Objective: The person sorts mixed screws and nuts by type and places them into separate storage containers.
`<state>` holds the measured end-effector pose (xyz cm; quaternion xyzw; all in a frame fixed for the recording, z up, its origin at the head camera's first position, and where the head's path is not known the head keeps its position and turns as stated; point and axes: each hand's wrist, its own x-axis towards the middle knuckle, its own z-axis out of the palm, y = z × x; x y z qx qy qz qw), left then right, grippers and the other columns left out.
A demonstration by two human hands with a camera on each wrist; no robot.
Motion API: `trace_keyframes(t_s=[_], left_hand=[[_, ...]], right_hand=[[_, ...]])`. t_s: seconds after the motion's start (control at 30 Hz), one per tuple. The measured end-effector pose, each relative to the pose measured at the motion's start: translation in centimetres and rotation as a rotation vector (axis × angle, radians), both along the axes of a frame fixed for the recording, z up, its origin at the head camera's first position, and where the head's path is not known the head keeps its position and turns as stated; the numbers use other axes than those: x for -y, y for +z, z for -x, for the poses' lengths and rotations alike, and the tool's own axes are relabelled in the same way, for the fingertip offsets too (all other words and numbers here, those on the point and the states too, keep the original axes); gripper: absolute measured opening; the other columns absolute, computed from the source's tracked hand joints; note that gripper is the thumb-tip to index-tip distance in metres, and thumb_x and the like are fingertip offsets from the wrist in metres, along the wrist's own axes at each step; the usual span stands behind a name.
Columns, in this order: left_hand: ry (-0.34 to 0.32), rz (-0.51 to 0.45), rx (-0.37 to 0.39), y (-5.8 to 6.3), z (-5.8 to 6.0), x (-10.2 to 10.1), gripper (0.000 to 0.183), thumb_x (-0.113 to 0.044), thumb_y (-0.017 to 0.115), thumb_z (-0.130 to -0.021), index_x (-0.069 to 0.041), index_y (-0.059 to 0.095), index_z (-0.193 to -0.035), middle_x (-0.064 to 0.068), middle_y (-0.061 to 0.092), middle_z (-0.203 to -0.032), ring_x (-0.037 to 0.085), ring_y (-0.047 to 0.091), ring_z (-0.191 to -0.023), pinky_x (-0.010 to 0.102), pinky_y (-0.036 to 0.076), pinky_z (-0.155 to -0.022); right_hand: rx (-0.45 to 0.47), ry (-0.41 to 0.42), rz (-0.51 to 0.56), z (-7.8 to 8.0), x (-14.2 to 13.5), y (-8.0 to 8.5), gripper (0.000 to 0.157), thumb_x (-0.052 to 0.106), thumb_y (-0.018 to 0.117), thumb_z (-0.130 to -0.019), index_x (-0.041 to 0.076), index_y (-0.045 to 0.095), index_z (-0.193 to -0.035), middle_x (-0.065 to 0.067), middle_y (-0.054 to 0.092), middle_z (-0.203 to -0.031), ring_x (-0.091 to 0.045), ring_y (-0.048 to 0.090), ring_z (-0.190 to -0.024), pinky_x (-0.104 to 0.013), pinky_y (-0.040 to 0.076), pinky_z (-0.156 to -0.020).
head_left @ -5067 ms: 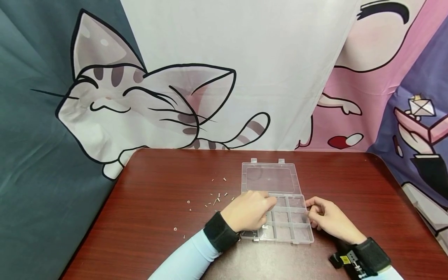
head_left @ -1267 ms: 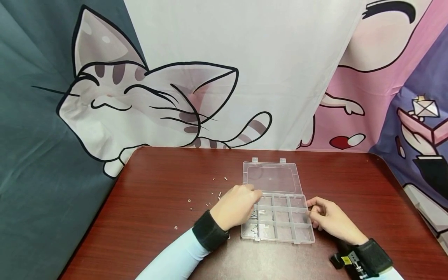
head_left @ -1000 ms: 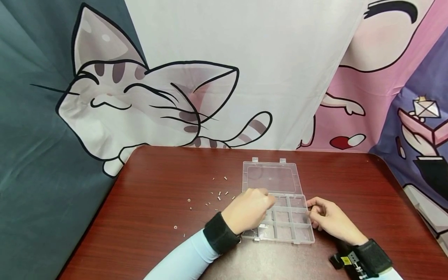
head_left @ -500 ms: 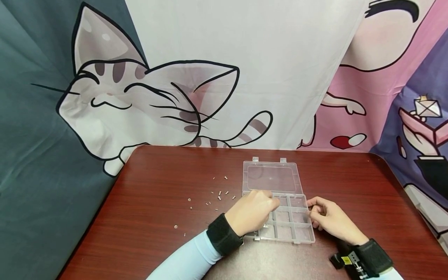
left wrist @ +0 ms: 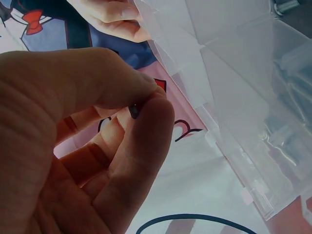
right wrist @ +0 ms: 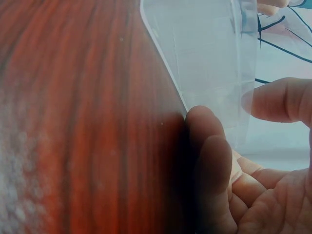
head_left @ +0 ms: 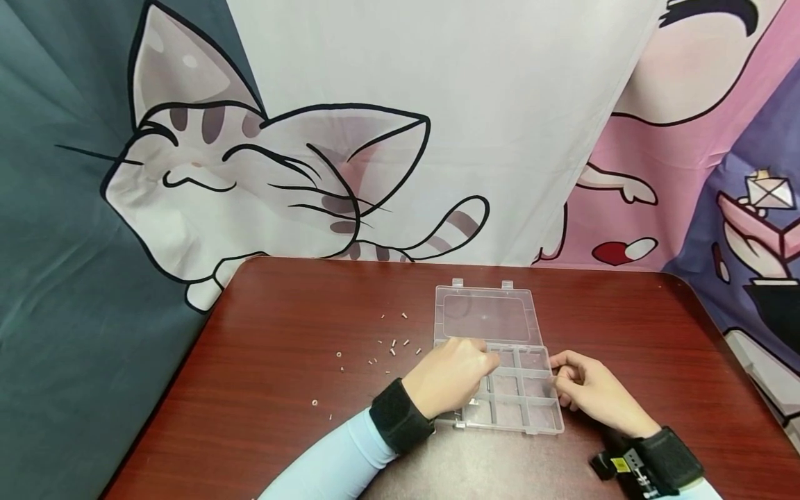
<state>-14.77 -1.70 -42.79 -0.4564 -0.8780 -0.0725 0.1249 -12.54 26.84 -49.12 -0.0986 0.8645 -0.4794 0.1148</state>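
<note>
In the head view my left hand (head_left: 446, 375) is over the left compartments of a clear plastic divided box (head_left: 540, 417), covering part of them. Its thumb and index finger pinch a small dark metal piece (left wrist: 134, 111), seemingly a screw, mostly hidden by the fingertips. My right hand (head_left: 587, 389) holds the box's right side, thumb on one face and curled fingers at the edge in the right wrist view. The box's lid (head_left: 487, 316) lies folded back, away from me. Several small screws (head_left: 392, 351) are scattered left of the box.
Small ring-shaped nuts or washers (head_left: 314, 403) lie farther left on the reddish-brown wooden table (head_left: 250, 417). A cartoon-printed cloth (head_left: 500, 104) hangs behind the table's far edge. Black bands circle both wrists.
My left hand has moved right from the box's left edge to above its compartments. One longer screw from the scattered group is gone since the earliest frame. My right hand stays put.
</note>
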Motion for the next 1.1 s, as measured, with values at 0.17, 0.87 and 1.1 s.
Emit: trace_keyframes(t_s=[0.17,0.87,1.1], left_hand=[[0.056,0.107,0.069,0.2,-0.2,0.3,0.068,-0.056,0.071,-0.077,-0.022,0.06,-0.135,0.007,0.057,-0.135,0.024,0.058,-0.119,0.037,0.05,-0.092],[0.301,0.125,0.29,1.2,4.1,5.5,0.098,-0.075,0.056,-0.078,-0.022,0.037,-0.157,0.01,0.033,-0.16,0.031,0.037,-0.142,0.049,0.033,-0.11],[0.41,0.094,0.309,0.3,6.7,9.0,0.073,-0.049,0.069,-0.08,-0.015,0.054,-0.144,0.006,0.056,-0.135,0.024,0.056,-0.121,0.038,0.045,-0.099]], right_hand=[[-0.006,0.017,0.003,0.0,0.0,0.1,0.032,0.02,0.06,-0.095,-0.005,0.057,-0.116,-0.004,0.057,-0.068,-0.014,0.058,-0.058,-0.033,0.05,-0.054],[0.019,-0.007,0.015,-0.1,0.0,0.1,0.035,0.021,0.061,-0.095,-0.005,0.057,-0.119,-0.004,0.057,-0.069,-0.016,0.059,-0.059,-0.033,0.05,-0.055],[0.016,-0.006,0.003,-0.1,0.1,0.2,0.031,0.017,0.06,-0.095,-0.004,0.057,-0.118,-0.004,0.057,-0.068,-0.016,0.057,-0.058,-0.033,0.05,-0.055]])
